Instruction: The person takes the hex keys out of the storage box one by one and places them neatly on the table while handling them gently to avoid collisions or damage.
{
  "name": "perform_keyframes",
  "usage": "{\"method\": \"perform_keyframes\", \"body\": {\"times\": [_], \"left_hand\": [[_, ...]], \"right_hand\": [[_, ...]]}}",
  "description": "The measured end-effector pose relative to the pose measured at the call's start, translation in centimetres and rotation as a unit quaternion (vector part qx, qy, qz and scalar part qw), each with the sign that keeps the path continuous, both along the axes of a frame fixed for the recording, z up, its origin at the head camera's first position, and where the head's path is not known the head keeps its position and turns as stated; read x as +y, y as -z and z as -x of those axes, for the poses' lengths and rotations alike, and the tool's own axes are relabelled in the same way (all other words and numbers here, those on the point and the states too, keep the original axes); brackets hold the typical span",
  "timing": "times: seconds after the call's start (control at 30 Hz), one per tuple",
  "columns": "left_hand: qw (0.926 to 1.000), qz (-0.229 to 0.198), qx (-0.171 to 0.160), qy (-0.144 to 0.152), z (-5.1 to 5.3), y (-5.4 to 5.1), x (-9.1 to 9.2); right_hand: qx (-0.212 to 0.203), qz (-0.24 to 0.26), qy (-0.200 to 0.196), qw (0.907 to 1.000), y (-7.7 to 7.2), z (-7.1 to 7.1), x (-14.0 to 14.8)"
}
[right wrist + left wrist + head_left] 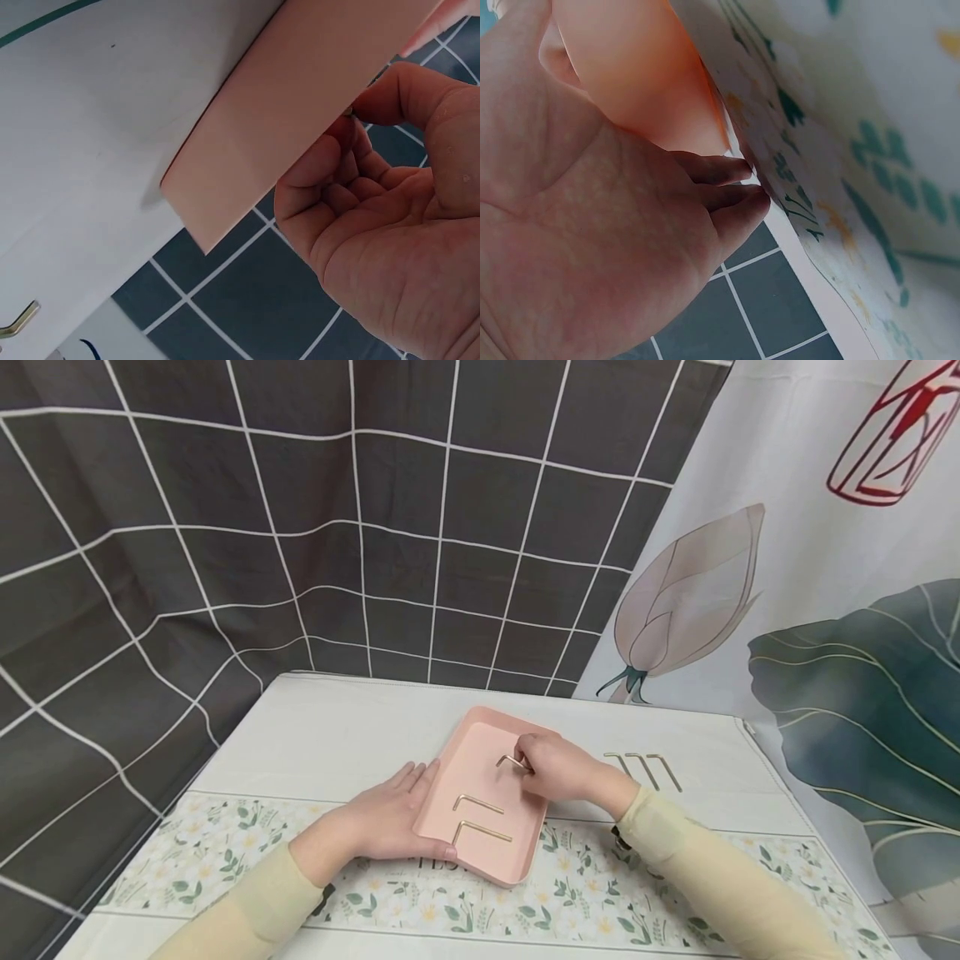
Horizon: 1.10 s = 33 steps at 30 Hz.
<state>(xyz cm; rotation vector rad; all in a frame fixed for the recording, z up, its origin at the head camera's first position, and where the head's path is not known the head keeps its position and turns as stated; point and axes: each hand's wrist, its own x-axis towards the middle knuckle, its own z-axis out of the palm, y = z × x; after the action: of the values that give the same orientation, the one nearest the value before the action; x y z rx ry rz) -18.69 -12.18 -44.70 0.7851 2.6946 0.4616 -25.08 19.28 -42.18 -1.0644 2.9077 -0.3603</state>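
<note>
A pink tray (487, 752) lies on the table, turned slightly. My left hand (386, 818) rests against its left side, fingers fairly straight and thumb along the near edge; the left wrist view shows the palm (592, 217) beside the tray wall (652, 75). Over the tray's right part, my right hand (558, 768) pinches a gold hex key (512, 761) between thumb and curled fingers. In the right wrist view that hand (390, 202) is at the tray wall (247, 112), the key mostly hidden. Two more hex keys (480, 803) (487, 832) lie in the tray.
Three L-shaped hex keys (647, 772) lie side by side on the table right of the tray, behind my right forearm. A floral band (600, 893) crosses the table cover. A dark grid curtain (405, 568) and a white printed curtain (697, 668) hang behind the table.
</note>
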Motion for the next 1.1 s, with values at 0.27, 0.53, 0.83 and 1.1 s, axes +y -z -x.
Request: {"method": "perform_keyframes", "body": {"times": [0.27,0.53,0.83,1.1], "left_hand": [[1.0,-0.002,0.0,-0.003,-0.1,-0.1,0.0],[1.0,-0.004,-0.001,-0.002,0.0,-0.2,0.0],[1.0,-0.003,0.0,0.001,0.0,-0.1,0.0],[1.0,-0.002,-0.001,-0.001,0.0,0.0,0.0]], "right_hand": [[-0.047,0.002,0.061,0.9971,-0.6,-0.1,1.3],[-0.049,0.017,0.074,0.9959,-0.9,0.0,2.1],[-0.044,0.023,0.091,0.9946,-1.1,-0.1,3.2],[-0.036,0.028,0.102,0.9937,-0.9,-0.2,4.6]]}}
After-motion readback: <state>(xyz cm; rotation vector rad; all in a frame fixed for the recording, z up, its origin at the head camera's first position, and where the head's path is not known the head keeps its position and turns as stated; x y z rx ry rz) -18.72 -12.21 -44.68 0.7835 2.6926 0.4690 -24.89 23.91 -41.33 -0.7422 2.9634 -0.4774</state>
